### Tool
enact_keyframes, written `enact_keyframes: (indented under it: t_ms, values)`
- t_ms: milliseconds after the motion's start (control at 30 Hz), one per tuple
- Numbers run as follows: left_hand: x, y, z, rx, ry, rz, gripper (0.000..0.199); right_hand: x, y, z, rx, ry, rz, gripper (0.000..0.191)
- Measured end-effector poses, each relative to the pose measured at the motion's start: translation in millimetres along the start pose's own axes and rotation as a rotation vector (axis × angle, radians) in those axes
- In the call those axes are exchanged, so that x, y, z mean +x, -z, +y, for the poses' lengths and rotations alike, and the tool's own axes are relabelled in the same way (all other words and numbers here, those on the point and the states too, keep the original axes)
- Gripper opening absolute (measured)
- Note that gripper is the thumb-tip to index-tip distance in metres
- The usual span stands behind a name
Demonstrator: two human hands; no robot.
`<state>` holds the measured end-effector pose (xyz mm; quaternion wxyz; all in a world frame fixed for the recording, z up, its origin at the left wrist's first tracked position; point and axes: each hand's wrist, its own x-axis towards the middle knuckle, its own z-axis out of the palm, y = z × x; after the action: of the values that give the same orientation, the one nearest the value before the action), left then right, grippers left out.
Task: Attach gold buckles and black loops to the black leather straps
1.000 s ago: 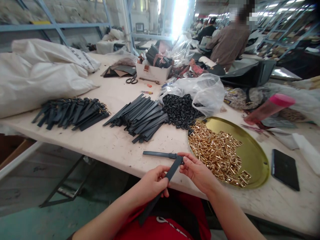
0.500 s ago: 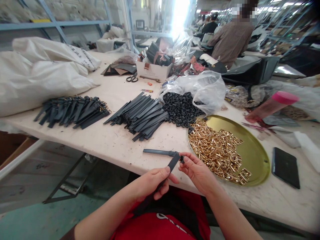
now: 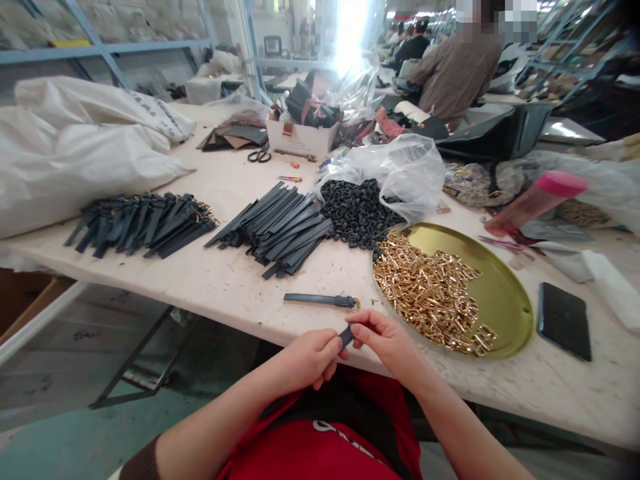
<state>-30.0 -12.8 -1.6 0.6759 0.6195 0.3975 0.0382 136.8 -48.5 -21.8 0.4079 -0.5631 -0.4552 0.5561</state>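
My left hand (image 3: 320, 357) is closed around a dark strap (image 3: 346, 338), whose end sticks out between thumb and fingers. The fingertips of my right hand (image 3: 383, 337) pinch that same end; whether a small loop is there is too small to tell. Just beyond the hands lies a single strap with a gold buckle (image 3: 320, 300). Farther back are a pile of plain dark strips (image 3: 285, 230) and a heap of small black loops (image 3: 357, 210). Gold buckles (image 3: 430, 293) fill much of a round gold tray (image 3: 510, 300) on the right.
Buckled straps (image 3: 143, 223) lie at the left, before white sacks (image 3: 90, 147). A phone (image 3: 565, 320) and a pink-lidded bottle (image 3: 535, 203) are at the right. Scissors (image 3: 259, 157) lie near a white box (image 3: 303, 139). A person (image 3: 457, 70) is in the background.
My right hand has brought the small black loop to the strap's end, and the hands now meet. Less of the strap shows above my left hand. The view has shifted slightly.
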Motion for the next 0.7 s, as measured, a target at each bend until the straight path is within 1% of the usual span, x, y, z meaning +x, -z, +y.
enact_keyframes:
  t_ms: [67,133,167,200,267,300,367,433,467,500,567,633,700]
  values:
    - [0.0,2.1,5.1,0.146,-0.041,0.001,0.032,-0.3,-1.5,-2.5,-0.064,0.038,-0.05,0.017]
    - [-2.2,5.7,10.5,0.175,-0.053,-0.014,0.03,1.9,-1.3,-4.6,-0.035,0.031,-0.068,0.016]
    - [-3.9,7.8,12.7,0.169,-0.042,-0.026,0.028,3.9,-1.1,-5.3,0.004,0.025,-0.039,0.018]
    - [-5.5,9.8,14.5,0.163,-0.028,-0.021,0.027,6.2,-1.3,-5.7,0.048,0.029,0.018,0.021]
    - [-7.2,13.2,15.6,0.156,-0.029,0.049,0.031,10.6,-4.8,-5.1,0.113,0.054,0.129,0.029]
    - [-6.8,14.4,14.9,0.147,-0.051,0.103,0.035,12.4,-8.3,-3.8,0.131,0.06,0.155,0.036]
    - [-2.6,16.4,11.5,0.097,-0.115,0.209,0.044,16.2,-16.7,0.5,0.132,0.052,0.142,0.054]
    - [5.4,19.7,6.3,0.015,-0.157,0.26,0.047,23.0,-20.7,5.4,0.096,0.058,0.093,0.069]
    - [10.2,22.3,3.6,-0.021,-0.17,0.272,0.045,29.0,-18.6,6.9,0.063,0.081,0.077,0.072]
    - [15.0,25.6,0.8,-0.058,-0.18,0.282,0.042,37.6,-13.2,7.1,0.008,0.117,0.07,0.071]
    - [23.8,33.2,-4.1,-0.144,-0.184,0.297,0.037,63.6,6.5,2.0,-0.186,0.202,0.103,0.059]
    - [30.1,40.6,-8.2,-0.253,-0.159,0.3,0.038,100.7,32.4,-10.8,-0.514,0.297,0.208,0.043]
    - [33.0,46.5,-11.6,-0.353,-0.129,0.293,0.042,145.1,56.0,-29.4,-0.903,0.396,0.32,0.037]
